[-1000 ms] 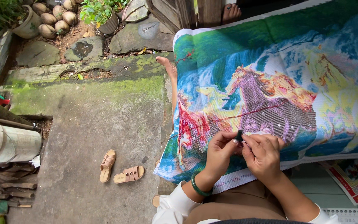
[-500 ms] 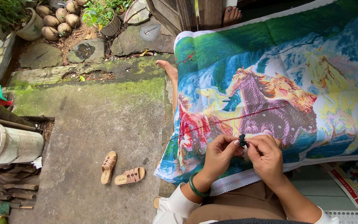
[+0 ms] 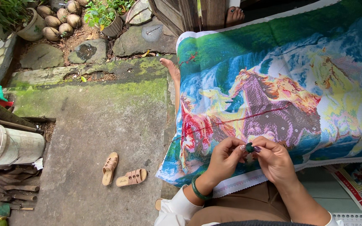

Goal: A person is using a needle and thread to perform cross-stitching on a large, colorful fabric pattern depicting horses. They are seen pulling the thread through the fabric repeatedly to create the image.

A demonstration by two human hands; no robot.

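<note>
Both hands meet at about 6 o'clock, over the near edge of the big horse-pattern cross-stitch canvas (image 3: 281,92). The left hand (image 3: 224,158) and right hand (image 3: 274,161) are pressed close, fingertips pinching one small dark green object (image 3: 250,147) between them; can't tell what it is, maybe a thread bobbin. A red thread (image 3: 235,120) runs across the canvas toward 9 o'clock.

My guess at the risk: with a grip that tiny, the piece could slip and drop onto the concrete near the tan sandals (image 3: 122,171) at 8 o'clock. The loose red thread could also snag or knot if tugged sideways.
</note>
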